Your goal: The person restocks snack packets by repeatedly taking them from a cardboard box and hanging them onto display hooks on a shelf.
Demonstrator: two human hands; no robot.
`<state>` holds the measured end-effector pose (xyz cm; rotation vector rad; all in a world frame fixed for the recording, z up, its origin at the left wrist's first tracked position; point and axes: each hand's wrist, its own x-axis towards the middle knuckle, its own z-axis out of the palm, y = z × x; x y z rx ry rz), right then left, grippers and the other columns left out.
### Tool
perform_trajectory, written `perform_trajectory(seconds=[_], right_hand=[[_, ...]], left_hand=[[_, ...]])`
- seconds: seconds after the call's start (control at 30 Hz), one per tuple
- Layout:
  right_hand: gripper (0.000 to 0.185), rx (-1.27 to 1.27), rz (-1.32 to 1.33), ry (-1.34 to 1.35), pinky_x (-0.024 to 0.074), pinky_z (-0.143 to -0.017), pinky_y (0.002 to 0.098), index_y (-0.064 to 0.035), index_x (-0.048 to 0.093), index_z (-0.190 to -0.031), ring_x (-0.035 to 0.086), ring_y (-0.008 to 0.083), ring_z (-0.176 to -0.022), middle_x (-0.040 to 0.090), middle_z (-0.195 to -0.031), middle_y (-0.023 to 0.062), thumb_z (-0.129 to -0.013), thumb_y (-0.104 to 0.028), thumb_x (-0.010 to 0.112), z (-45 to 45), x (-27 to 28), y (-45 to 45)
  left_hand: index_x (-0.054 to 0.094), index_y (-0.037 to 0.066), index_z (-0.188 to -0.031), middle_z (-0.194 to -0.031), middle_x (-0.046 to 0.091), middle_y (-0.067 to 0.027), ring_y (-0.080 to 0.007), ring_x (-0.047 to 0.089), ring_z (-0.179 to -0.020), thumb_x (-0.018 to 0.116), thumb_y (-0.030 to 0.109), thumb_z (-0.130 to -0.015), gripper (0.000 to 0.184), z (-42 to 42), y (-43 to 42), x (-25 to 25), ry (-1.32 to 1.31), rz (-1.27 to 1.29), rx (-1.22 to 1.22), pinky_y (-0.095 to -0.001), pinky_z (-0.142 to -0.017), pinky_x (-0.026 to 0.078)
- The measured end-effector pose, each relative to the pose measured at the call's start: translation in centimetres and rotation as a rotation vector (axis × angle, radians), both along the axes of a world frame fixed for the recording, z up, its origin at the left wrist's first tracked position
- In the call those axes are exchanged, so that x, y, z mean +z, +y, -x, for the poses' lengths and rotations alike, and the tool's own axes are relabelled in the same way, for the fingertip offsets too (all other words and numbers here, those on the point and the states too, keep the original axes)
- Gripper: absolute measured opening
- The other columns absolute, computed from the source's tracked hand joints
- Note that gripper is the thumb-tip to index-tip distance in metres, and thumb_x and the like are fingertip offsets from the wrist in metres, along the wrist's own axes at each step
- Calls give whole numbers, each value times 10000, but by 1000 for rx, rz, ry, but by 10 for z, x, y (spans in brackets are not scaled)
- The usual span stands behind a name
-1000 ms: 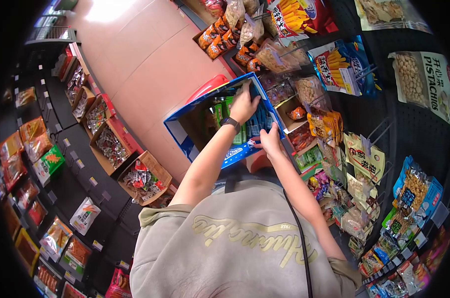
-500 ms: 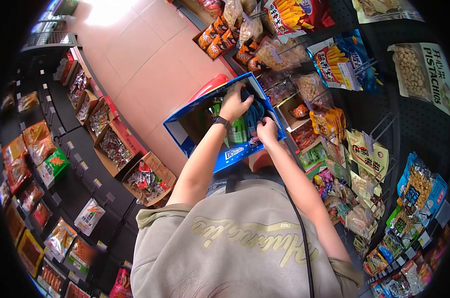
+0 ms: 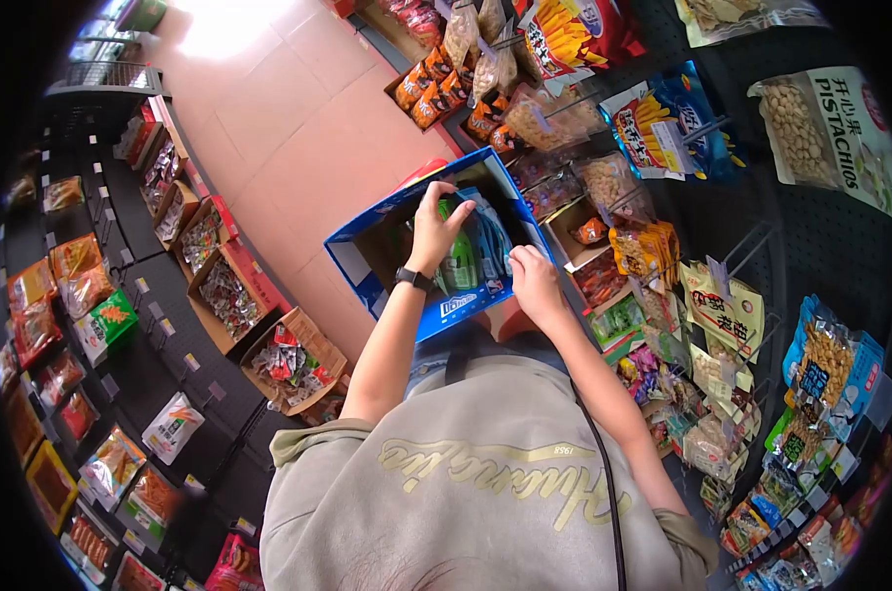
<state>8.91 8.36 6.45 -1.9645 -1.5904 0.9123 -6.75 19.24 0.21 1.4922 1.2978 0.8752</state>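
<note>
A blue cardboard box [image 3: 352, 236] sits tilted in front of my body, its inside facing up. Within it are green packets [image 3: 460, 264] and, to their right, blue packets [image 3: 491, 236] standing in a row. My left hand [image 3: 434, 234], with a dark watch on the wrist, reaches over the green packets; its thumb and fingers are apart beside the blue ones. At the box's right side, my right hand [image 3: 537, 282] has its fingers closed at the edge of the blue packets. Its fingertips are partly hidden.
Hanging snack bags [image 3: 670, 128] and a pistachio bag [image 3: 830, 138] crowd the rack on the right. Cartons of small packets [image 3: 231, 295] line the left shelf [image 3: 136, 369]. Tiled floor [image 3: 279, 128] runs ahead. A black cable [image 3: 604, 463] hangs down my shirt.
My left hand has drawn back and left from the far part of the blue packets, with its thumb now apart. My right hand has shifted slightly toward my body. More of the blue packets shows.
</note>
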Motion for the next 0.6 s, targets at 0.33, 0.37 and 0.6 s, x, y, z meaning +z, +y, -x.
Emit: perform_trajectory(seconds=[0.33, 0.37, 0.6], right_hand=[[49, 40, -273, 59, 449, -627, 418, -44, 535, -853, 555, 350, -736, 539, -824, 121, -838, -88, 519, -39, 130, -8], [40, -14, -266, 93, 444, -634, 402, -46, 536, -823, 548, 328, -735, 537, -782, 107, -820, -86, 540, -45, 145, -9], [74, -174, -707, 150, 398, -628, 311, -44, 567, -708, 477, 212, -679, 528, -682, 54, -740, -69, 629, -97, 223, -42]], left_hand=[[419, 54, -815, -1063, 594, -143, -207, 550, -1004, 685, 71, -757, 273, 0, -8, 147, -150, -253, -14, -334, -898, 404], [399, 71, -786, -1000, 617, -130, -197, 566, -970, 688, 93, -767, 290, -6, -10, 162, -256, -243, -36, -369, -933, 383], [343, 98, -782, -782, 622, -103, -140, 605, -781, 638, 215, -847, 324, -64, -35, 242, -623, -55, -230, -294, -806, 464]])
